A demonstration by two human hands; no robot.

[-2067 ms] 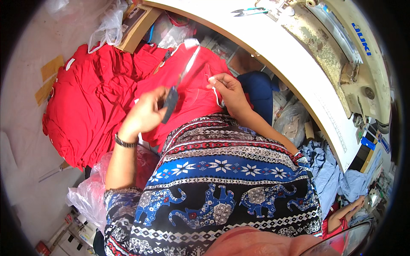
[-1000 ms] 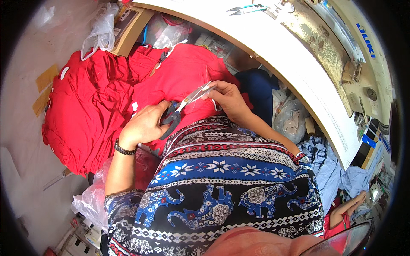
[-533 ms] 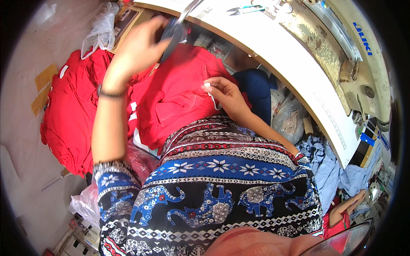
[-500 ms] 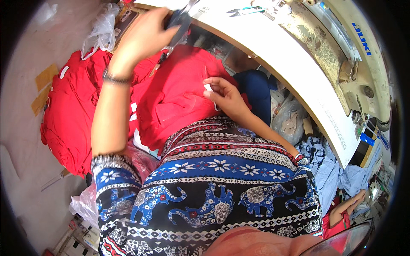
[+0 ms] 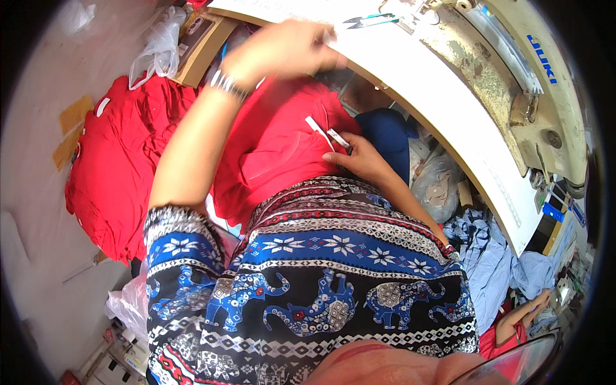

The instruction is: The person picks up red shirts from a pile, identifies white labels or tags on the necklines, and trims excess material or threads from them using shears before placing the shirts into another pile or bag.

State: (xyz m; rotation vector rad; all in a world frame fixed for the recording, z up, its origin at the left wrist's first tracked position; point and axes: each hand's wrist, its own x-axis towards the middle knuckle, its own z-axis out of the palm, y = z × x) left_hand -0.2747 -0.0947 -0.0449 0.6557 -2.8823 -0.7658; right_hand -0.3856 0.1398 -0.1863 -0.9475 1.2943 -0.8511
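My left hand (image 5: 285, 51) is over the near edge of the white sewing table, beyond the red cloth. Its fingers are smeared by motion, and whether anything is in them cannot be seen. On my lap lies the red cloth (image 5: 273, 144). Above it, my right hand (image 5: 362, 157) is closed, with a small white strip (image 5: 338, 137) pinched between thumb and fingers. Next to it, a second narrow white strip (image 5: 313, 124) shows against the red cloth.
The white table (image 5: 449, 122) curves along the right, bearing the sewing machine (image 5: 545, 128) and thread snips (image 5: 371, 20). To the left are a red garment pile (image 5: 122, 167), an open wooden drawer (image 5: 204, 54) and a plastic bag (image 5: 157, 54). Blue cloth (image 5: 478, 256) lies at right; another person's arm (image 5: 520, 317) is beyond.
My left hand has moved right along the table edge; the dark tool it held no longer shows. My right hand has shifted slightly right and down, and the white strips show more clearly.
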